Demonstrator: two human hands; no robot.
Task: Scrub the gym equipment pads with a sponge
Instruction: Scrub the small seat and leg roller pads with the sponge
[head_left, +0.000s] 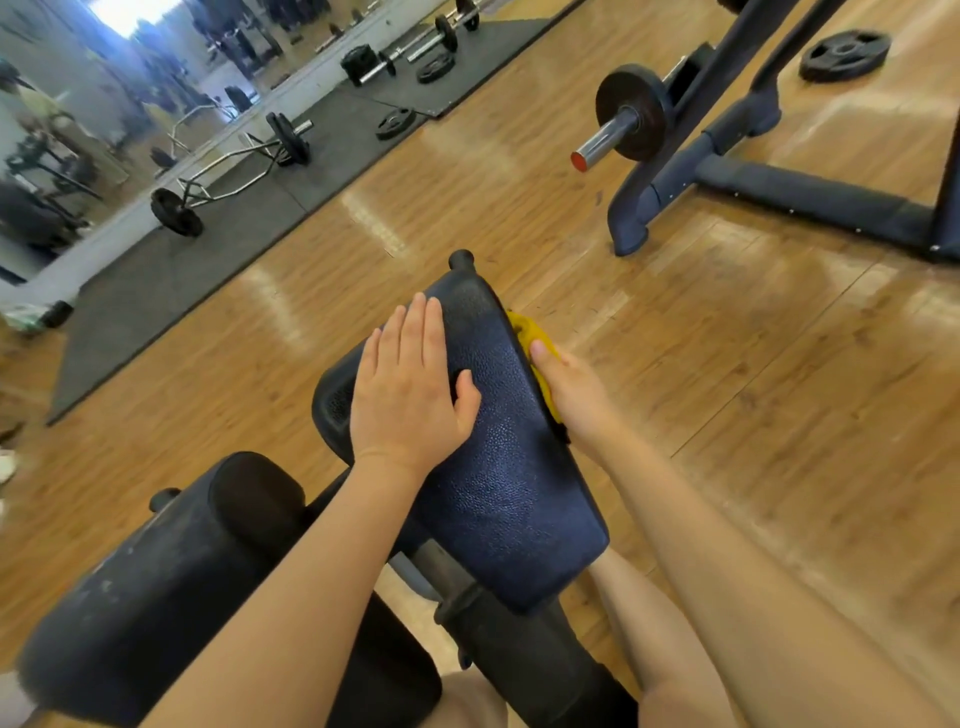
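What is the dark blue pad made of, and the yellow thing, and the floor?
Pad: probably vinyl or fake leather, with a pebbly, slightly shiny surface. Yellow sponge: looks like soft foam, mostly hidden by the right hand. Floor: wood-look planks with a glossy sheen.

The pad (498, 431) looks like pebbled dark-blue vinyl with a slight sheen. The sponge (524, 330) is yellow and crumpled, the floor (727, 389) glossy scuffed wood planks, and the far barbell sleeve (605, 139) shiny chrome.

barbell (621, 127) on rack, weight plate (844, 54) on wooden floor (727, 364)
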